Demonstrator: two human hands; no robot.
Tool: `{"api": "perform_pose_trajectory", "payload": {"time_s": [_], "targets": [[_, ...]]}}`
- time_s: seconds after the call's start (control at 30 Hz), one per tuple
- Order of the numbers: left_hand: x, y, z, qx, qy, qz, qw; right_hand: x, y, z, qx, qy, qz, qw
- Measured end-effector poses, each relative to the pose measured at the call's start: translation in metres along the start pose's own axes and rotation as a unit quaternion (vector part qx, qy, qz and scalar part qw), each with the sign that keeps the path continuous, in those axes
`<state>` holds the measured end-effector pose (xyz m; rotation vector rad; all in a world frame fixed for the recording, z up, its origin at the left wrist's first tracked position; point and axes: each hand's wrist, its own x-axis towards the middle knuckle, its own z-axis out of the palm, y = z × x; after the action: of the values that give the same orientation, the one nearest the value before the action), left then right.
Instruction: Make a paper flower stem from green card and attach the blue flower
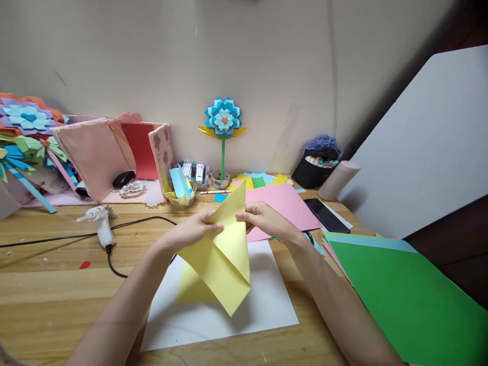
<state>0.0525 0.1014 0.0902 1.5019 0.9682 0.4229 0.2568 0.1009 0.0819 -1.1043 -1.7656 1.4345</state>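
Note:
A folded sheet of yellow paper [219, 254] is held up between both hands, tilted, its lower corner pointing down. My left hand [196, 229] grips its left edge, thumb on the front and the other fingers behind, out of sight. On the right edge, near the top point, my right hand [263, 218] pinches the paper between thumb and fingers. A diagonal fold line crosses the lower part. Beneath it another yellow piece [190, 287] lies on a white sheet [267, 305] on the table.
A glue gun [102, 229] with its black cord lies at the left. Behind stand a blue paper flower [223, 118] and a bowl of paper scraps [182, 198]. Pink paper [285, 208], a phone [327, 215] and green sheets [404, 290] lie to the right.

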Motion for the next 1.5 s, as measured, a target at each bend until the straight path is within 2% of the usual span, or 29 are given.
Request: {"api": "perform_pose_trajectory", "payload": {"time_s": [0.1,0.17,0.27,0.33,0.43,0.53,0.63,0.83,0.9,0.97,1.03,1.1,1.17,1.23,1.3,1.4,1.47,1.5], "targets": [[0.0,0.003,-0.001,0.067,0.045,0.051,0.995,0.0,0.001,0.004,-0.026,0.03,-0.013,0.999],[0.002,0.004,0.002,0.1,0.089,0.105,0.985,-0.001,0.002,0.01,-0.046,0.024,-0.02,0.998],[0.007,0.003,0.01,0.136,0.197,0.159,0.958,0.002,0.005,0.026,-0.06,0.001,-0.024,0.998],[0.011,0.002,0.014,0.148,0.262,0.174,0.938,0.005,0.007,0.036,-0.045,0.009,-0.023,0.999],[0.011,0.001,0.007,0.106,0.329,0.178,0.921,0.007,0.011,0.044,-0.044,0.034,-0.022,0.998],[0.007,0.001,-0.014,0.015,0.429,0.171,0.887,0.005,0.014,0.045,-0.1,0.014,-0.023,0.995],[0.003,-0.002,-0.032,-0.052,0.46,0.165,0.871,0.002,0.015,0.045,-0.14,0.002,-0.026,0.99],[0.008,-0.008,-0.037,-0.112,0.452,0.159,0.871,-0.005,0.014,0.035,-0.142,0.055,-0.002,0.988],[0.008,-0.011,-0.037,-0.101,0.442,0.153,0.878,-0.009,0.014,0.026,-0.142,0.093,0.013,0.985],[0.005,-0.014,-0.04,-0.068,0.423,0.139,0.893,-0.016,0.015,0.016,-0.147,0.097,0.009,0.984],[-0.002,-0.017,-0.043,-0.022,0.37,0.109,0.923,-0.024,0.015,0.004,-0.164,0.063,-0.01,0.984],[-0.011,-0.021,-0.044,0.033,0.272,0.065,0.959,-0.034,0.016,-0.007,-0.191,0.024,-0.018,0.981],[-0.02,-0.024,-0.041,0.093,0.166,0.022,0.981,-0.043,0.019,-0.015,-0.215,0.005,-0.001,0.977],[-0.026,-0.028,-0.034,0.166,0.083,0.003,0.983,-0.048,0.023,-0.019,-0.221,-0.008,0.019,0.975],[-0.03,-0.032,-0.025,0.246,0.029,0.011,0.969,-0.048,0.03,-0.019,-0.212,-0.002,0.023,0.977],[-0.034,-0.043,-0.015,0.312,0.026,0.035,0.949,-0.043,0.047,-0.014,-0.134,0.071,0.03,0.988],[-0.038,-0.055,-0.012,0.3,0.068,0.043,0.95,-0.04,0.059,-0.009,-0.008,0.141,0.063,0.988],[-0.04,-0.062,-0.012,0.281,0.097,0.042,0.954,-0.038,0.065,-0.005,0.068,0.154,0.084,0.982]]}}
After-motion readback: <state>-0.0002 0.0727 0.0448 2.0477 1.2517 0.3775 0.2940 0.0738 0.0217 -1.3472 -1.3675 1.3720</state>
